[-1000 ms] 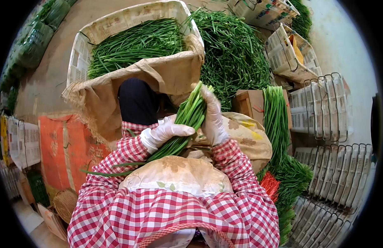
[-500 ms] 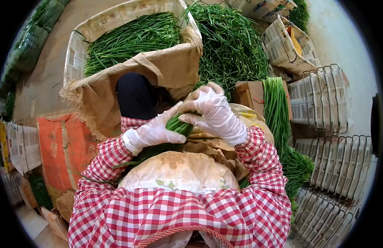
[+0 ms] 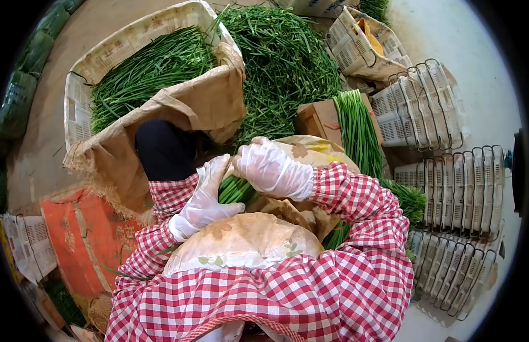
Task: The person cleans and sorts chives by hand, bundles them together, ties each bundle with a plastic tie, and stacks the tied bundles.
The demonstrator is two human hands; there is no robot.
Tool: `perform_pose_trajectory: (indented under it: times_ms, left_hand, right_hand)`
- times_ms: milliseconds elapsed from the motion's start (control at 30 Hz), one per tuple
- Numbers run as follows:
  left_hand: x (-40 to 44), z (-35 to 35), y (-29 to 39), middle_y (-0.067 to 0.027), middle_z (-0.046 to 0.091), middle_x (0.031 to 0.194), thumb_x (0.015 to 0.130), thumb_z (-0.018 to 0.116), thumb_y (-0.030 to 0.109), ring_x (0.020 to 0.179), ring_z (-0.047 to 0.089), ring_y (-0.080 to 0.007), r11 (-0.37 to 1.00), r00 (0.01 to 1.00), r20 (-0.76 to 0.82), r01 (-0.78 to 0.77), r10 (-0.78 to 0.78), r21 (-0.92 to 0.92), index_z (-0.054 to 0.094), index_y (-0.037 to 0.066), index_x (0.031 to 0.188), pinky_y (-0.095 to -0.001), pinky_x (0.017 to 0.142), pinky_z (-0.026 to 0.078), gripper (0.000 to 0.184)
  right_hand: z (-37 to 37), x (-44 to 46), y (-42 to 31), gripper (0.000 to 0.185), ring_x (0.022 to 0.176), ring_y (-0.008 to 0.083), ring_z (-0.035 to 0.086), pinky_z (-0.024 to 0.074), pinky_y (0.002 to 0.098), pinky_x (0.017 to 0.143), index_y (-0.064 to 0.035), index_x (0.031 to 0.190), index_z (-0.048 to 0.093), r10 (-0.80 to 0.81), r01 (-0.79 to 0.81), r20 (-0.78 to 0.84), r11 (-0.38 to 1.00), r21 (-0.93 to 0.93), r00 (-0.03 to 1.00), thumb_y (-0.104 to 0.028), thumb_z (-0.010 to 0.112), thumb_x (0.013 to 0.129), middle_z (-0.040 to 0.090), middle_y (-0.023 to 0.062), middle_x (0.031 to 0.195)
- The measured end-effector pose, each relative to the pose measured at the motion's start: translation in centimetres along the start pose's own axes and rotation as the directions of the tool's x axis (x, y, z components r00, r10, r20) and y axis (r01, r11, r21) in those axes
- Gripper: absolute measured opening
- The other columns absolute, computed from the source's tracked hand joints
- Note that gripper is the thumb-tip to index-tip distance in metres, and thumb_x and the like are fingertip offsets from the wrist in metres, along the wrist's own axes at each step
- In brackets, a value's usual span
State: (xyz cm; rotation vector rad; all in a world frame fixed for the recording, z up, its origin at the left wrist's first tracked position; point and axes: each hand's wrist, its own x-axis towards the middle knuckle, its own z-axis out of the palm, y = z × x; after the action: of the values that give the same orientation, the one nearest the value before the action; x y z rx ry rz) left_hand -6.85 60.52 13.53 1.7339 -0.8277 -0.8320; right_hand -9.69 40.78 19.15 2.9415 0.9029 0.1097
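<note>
Handling 1 bunch (image 3: 236, 190) w/2 hands (image 3: 201, 202) (image 3: 271, 171)

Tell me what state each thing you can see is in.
Left hand: gloved, closed around the green bunch
Right hand: gloved, curled at the green bunch
Green bunch: held, partly covered
Large crate: filled with loose stalks
Brown cloth: draped over the large crate's rim
Leafy pile: loose, heaped beside the large crate
Brown box: long stalks draped over it

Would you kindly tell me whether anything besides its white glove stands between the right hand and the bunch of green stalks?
Nothing visible does: the white-gloved right hand overlaps the bunch of green stalks in view, though actual contact is hidden.
</note>
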Motion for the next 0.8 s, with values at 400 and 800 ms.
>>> perform_pose_trajectory:
  times_ms: [400, 800]
  left_hand:
    - [-2.0, -2.0, -0.2, -0.0108, 0.025, 0.146, 0.067, 0.072, 0.004, 0.132, 0.029, -0.0174, 0.482, 0.997, 0.009, 0.047, -0.080, -0.875, 0.009, 0.001, 0.144, -0.0305, 0.109, 0.021, 0.099]
    - [-1.4, -3.5, 1.0, -0.0116, 0.057, 0.114, 0.069, 0.071, 0.027, 0.094, 0.060, -0.0189, 0.387, 0.979, 0.142, 0.189, -0.145, -0.902, 0.039, 0.000, 0.130, -0.0309, 0.085, 0.049, 0.074]
  right_hand:
    - [5.1, -0.8, 16.5, 0.006, 0.056, 0.0255, 0.059, 0.0499, 0.0355, 0.048, -0.0085, 0.083, 0.056, 0.283, -0.385, -0.510, 0.917, -0.103, 0.812, -0.007, 0.051, 0.080, 0.056, 0.0094, 0.066]
    - [3.2, 4.2, 4.2, 0.070, 0.136, 0.0227, 0.018, 0.0153, 0.0366, 0.111, -0.0056, 0.142, 0.021, 0.165, -0.121, 0.076, 0.278, 0.953, 0.983, -0.055, 0.032, 0.093, 0.021, 0.0132, 0.147]
